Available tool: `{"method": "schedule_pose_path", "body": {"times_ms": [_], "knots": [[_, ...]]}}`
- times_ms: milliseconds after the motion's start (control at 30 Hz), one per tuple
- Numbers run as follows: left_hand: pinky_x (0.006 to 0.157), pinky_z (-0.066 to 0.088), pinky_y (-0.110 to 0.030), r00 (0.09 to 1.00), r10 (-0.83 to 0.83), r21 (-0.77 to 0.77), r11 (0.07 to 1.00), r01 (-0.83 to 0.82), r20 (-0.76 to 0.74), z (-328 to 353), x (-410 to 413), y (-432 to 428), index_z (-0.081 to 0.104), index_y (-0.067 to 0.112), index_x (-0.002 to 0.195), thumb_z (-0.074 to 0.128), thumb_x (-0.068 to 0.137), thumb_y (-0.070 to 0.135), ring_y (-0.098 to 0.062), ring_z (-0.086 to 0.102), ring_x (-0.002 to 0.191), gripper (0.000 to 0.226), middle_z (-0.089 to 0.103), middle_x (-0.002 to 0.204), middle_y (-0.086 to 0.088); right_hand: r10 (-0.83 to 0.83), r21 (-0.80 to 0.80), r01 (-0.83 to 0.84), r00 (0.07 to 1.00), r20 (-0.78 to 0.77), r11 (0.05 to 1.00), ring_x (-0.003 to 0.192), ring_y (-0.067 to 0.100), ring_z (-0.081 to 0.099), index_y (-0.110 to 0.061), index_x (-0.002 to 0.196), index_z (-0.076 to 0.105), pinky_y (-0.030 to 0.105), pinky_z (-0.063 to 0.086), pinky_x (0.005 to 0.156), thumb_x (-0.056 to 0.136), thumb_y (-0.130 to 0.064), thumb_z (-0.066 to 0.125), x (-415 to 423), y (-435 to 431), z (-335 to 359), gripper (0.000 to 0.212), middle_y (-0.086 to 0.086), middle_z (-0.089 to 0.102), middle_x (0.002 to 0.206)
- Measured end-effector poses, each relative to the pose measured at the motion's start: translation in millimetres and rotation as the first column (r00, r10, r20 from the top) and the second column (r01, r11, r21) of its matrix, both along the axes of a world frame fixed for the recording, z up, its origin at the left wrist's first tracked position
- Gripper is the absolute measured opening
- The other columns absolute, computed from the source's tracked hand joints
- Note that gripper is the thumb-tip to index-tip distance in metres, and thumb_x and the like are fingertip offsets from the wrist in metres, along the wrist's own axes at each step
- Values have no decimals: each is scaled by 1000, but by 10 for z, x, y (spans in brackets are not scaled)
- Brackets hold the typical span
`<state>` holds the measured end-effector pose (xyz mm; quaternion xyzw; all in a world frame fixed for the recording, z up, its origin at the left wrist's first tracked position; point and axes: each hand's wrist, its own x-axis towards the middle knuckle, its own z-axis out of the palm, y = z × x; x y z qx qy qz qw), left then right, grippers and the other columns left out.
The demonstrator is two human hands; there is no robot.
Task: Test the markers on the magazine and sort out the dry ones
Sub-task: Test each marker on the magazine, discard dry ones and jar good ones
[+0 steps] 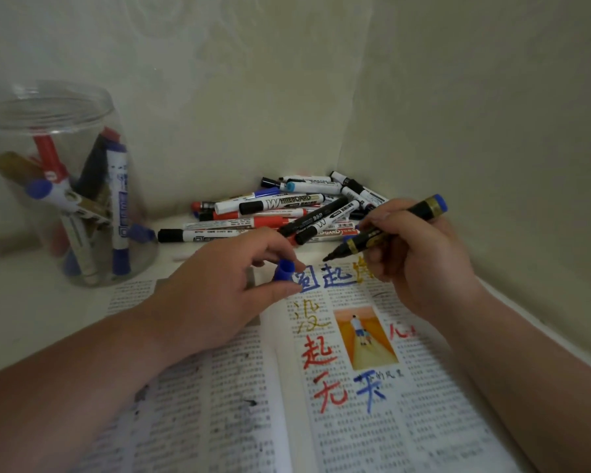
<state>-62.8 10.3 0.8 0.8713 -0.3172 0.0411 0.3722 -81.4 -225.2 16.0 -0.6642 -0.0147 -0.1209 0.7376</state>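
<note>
An open magazine (355, 404) lies in front of me, its right page marked with red, blue and gold handwritten characters. My right hand (420, 264) grips an uncapped black marker with gold bands and a blue end (386, 230), its dark tip just above the page's top edge. My left hand (219, 295) pinches the marker's blue cap (285, 269) between thumb and fingers over the magazine's middle. A pile of several capped markers (287, 209) lies in the corner behind the magazine.
A clear plastic jar (58, 186) at the left holds several markers standing upright. Pale walls meet in a corner right behind the marker pile. The white tabletop (31, 319) shows between the jar and the magazine.
</note>
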Motion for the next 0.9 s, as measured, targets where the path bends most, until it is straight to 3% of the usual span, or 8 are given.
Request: {"method": "schedule_pose_path", "body": {"times_ms": [100, 200, 300, 367, 567, 667, 767, 900], "knots": [[81, 45, -16, 997, -38, -13, 999, 39, 74, 4, 11, 18, 67, 47, 97, 64, 76, 58, 4, 59, 100, 24, 62, 105, 30, 132, -90, -140, 987, -92, 986, 52, 31, 60, -1, 87, 71, 28, 42, 46, 81, -20, 60, -50, -44, 93, 22, 21, 66, 65], [75, 45, -14, 986, -112, -10, 993, 114, 122, -7, 21, 23, 64, 52, 95, 67, 80, 53, -5, 60, 93, 16, 58, 100, 24, 218, -215, -273, 944, -247, 938, 62, 30, 66, 0, 97, 71, 28, 48, 47, 86, -14, 69, -137, -101, 224, 18, 21, 70, 76], [76, 45, -16, 979, -162, 9, 987, 162, 125, -44, 32, 8, 65, 48, 99, 68, 81, 50, -8, 61, 93, 19, 59, 97, 21, 263, -332, -376, 903, -338, 865, 60, 27, 61, -1, 92, 71, 28, 48, 47, 80, 0, 76, -264, -152, 293, 13, 16, 66, 69], [78, 46, -17, 977, -186, 7, 982, 187, 107, -58, 27, -1, 67, 43, 102, 68, 81, 49, -7, 63, 94, 22, 61, 97, 20, 264, -350, -395, 892, -366, 850, 52, 23, 54, -5, 83, 69, 28, 45, 44, 73, -1, 75, -361, -192, 272, 13, 14, 59, 61], [76, 46, -17, 972, -215, 20, 977, 214, 93, -79, 1, -27, 66, 48, 97, 71, 80, 45, -6, 63, 93, 18, 63, 99, 24, 185, -349, -289, 935, -301, 891, 43, 14, 40, -15, 68, 63, 22, 31, 41, 66, -6, 67, -700, -349, 4, 10, 3, 51, 52], [71, 46, -19, 976, -198, 12, 980, 198, 87, -87, -2, -25, 67, 48, 97, 73, 79, 44, -10, 62, 88, 19, 64, 97, 22, 189, -262, -259, 946, -264, 930, 45, 13, 38, -14, 68, 63, 23, 29, 43, 59, -9, 72, -730, -398, -80, 14, 6, 49, 54], [64, 44, -19, 979, -183, -9, 983, 185, 94, -99, -3, -9, 69, 44, 96, 73, 77, 43, -12, 60, 74, 19, 62, 92, 22, 197, -210, -255, 944, -264, 944, 40, 12, 33, -11, 69, 59, 18, 27, 39, 64, -3, 65, -701, -419, -100, 11, 5, 40, 50], [68, 47, -24, 982, -175, -19, 984, 177, 68, -84, -5, 19, 71, 42, 95, 72, 77, 44, -13, 62, 74, 18, 64, 95, 19, 231, -238, -289, 942, -244, 927, 41, 15, 35, -11, 70, 62, 19, 29, 40, 64, -8, 69, -725, -473, -92, 10, 6, 44, 49]]}}
